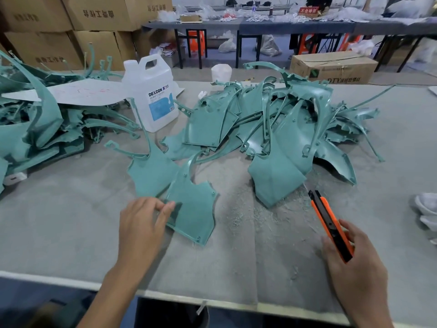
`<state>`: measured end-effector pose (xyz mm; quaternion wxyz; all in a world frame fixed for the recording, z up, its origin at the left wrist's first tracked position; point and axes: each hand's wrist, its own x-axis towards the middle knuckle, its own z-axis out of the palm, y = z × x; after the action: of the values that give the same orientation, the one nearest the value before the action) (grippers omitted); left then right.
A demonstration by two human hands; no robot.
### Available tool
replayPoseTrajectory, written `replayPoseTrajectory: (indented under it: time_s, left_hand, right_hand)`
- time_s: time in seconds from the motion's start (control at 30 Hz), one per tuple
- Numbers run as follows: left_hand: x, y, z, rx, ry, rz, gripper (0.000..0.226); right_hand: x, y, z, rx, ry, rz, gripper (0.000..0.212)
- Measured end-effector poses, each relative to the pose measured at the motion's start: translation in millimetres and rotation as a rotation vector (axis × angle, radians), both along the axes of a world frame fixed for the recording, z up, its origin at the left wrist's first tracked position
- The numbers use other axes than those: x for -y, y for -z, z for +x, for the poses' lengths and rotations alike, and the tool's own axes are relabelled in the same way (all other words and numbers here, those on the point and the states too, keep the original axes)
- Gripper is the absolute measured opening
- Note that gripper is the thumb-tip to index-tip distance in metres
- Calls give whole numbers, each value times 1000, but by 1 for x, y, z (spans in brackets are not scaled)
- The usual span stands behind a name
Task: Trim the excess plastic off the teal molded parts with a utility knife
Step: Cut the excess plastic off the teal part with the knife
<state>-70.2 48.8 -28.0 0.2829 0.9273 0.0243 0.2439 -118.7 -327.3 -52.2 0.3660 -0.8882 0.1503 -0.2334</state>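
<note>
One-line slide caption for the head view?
Left hand pinches a teal molded part on the table; right hand holds the orange utility knife apart from it.

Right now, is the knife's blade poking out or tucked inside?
Out. A thin pale blade sticks past the black tip of the orange knife, which the right hand holds, pointing toward the teal pieces.

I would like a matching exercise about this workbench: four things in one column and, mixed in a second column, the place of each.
Things:
1. utility knife
2. white jug
3. flat teal part
4. brown carton

Places:
A. beyond the far edge of the table
B. at the fingertips of the left hand
C. in the right hand
D. upright between the left teal pile and the right teal pile

Pairs: 1-C, 2-D, 3-B, 4-A
</note>
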Motion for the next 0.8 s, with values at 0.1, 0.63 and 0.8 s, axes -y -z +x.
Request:
replayPoseTrajectory:
  time_s: [0.1, 0.63, 0.8]
  left_hand:
    - [11, 5, -8, -204, 127, 40, 42]
    - [-1, -4, 34, -33, -107, -253, 51]
    - [12, -16, 28, 147, -86, -347, 48]
  right_hand:
    - [1, 0, 0, -28, -10, -66, 57]
    - [3, 2, 2, 33, -9, -22, 41]
    - [4, 2, 2, 42, 52, 88, 39]
